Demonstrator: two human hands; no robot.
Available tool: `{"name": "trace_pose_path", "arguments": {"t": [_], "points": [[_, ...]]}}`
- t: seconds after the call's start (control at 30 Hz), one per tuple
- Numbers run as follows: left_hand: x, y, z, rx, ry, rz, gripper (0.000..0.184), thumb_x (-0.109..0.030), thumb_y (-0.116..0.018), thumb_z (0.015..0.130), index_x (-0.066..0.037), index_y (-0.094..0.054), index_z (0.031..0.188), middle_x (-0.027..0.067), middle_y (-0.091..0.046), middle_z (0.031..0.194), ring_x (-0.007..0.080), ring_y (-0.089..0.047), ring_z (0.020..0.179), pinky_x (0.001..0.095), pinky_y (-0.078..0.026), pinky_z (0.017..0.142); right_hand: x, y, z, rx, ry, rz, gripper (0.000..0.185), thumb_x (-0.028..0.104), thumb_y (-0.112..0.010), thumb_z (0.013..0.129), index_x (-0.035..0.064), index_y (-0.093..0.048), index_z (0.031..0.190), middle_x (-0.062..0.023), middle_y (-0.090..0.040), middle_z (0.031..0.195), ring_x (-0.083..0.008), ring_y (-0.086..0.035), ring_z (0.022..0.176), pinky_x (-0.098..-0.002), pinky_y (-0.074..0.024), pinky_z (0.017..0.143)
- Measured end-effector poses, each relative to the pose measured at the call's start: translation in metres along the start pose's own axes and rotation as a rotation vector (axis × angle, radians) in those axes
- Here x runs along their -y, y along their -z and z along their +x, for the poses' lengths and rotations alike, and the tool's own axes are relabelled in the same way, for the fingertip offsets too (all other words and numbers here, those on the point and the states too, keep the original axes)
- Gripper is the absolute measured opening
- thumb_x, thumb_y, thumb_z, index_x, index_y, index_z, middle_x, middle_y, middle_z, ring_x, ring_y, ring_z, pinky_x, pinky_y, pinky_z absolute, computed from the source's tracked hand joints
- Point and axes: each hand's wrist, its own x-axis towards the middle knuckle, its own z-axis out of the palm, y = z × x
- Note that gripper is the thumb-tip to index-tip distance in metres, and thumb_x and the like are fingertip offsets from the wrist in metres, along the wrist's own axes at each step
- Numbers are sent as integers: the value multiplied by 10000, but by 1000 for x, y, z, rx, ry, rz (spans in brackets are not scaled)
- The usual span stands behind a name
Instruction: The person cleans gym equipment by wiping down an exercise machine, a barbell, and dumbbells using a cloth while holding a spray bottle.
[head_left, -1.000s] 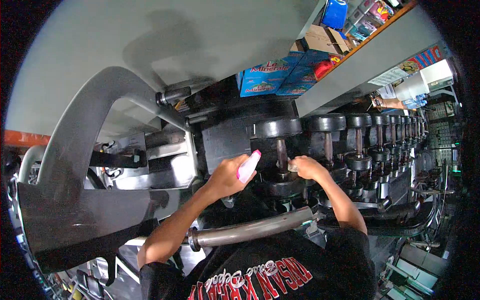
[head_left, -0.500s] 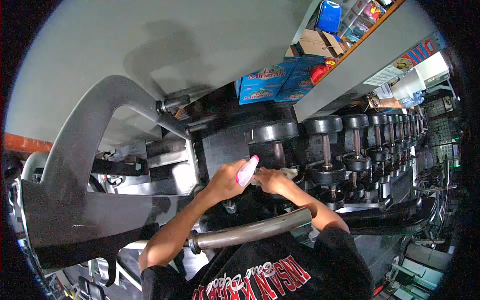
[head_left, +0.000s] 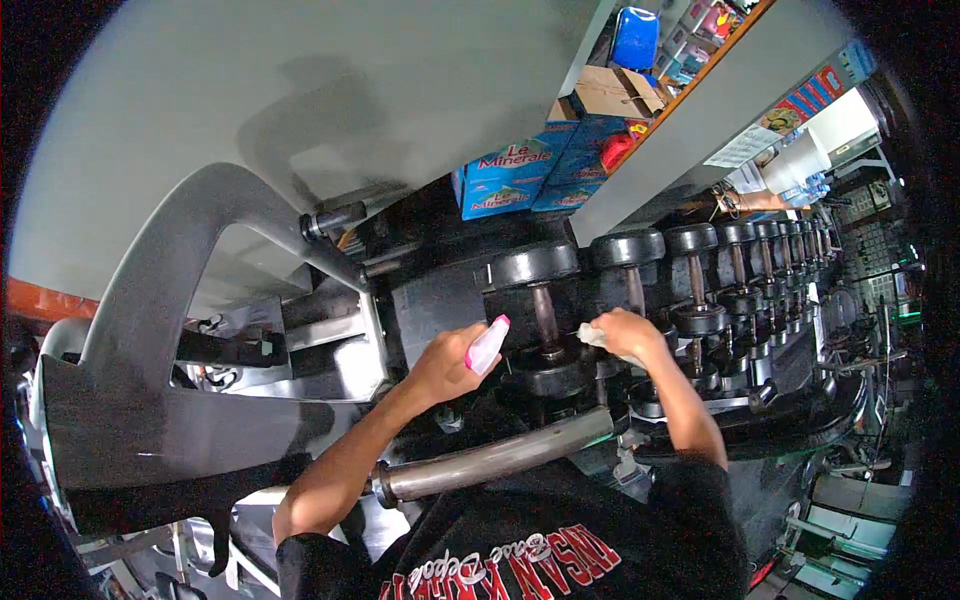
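My left hand (head_left: 446, 368) is closed around a spray bottle, its white top with pink edges (head_left: 487, 345) showing above my fingers; the rest is hidden by the hand. Closed on a pale, crumpled cloth (head_left: 591, 334), my right hand (head_left: 627, 337) is over the second dumbbell in the row. Between my hands lies the nearest black dumbbell (head_left: 544, 312) with its metal handle. The second dumbbell (head_left: 630, 270) is partly covered by my right hand.
More dumbbells (head_left: 697, 262) line the rack toward the right. A curved metal tube (head_left: 500, 455) crosses close to my body. At left stands a grey machine frame (head_left: 190, 240). Blue cartons (head_left: 505, 180) are stacked by the wall.
My right hand, with the cloth, has moved right, away from my left hand and the nearest dumbbell, to the second one. My left hand still holds the spray bottle.
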Motion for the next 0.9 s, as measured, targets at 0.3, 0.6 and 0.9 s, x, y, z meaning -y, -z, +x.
{"name": "trace_pose_path", "arguments": {"t": [0.3,0.6,0.9], "points": [[-6,-6,-2,-14,-34,-75,257,-180,-709,805,-23,-574,957,156,-600,720,305,-619,635,385,-469,579,3,-43,31,-40,68,86,156,27,-559,738,56,-631,873,-150,-630,968,-350,-582,956,-469,-475,820],[-13,-6,0,-7,-60,-104,260,-163,-694,813,-10,-574,986,158,-598,713,276,-621,626,375,-477,582,104,-5,16,64,65,142,326,69,-525,754,130,-659,1045,-152,-649,1033,-322,-624,991,-434,-509,839],[-14,-2,-2,17,21,-125,260,-146,-705,806,0,-582,982,157,-616,755,224,-624,651,354,-482,604,98,-35,35,-66,131,191,335,70,-514,783,53,-598,1106,-201,-637,1025,-377,-622,952,-445,-506,826]]}}
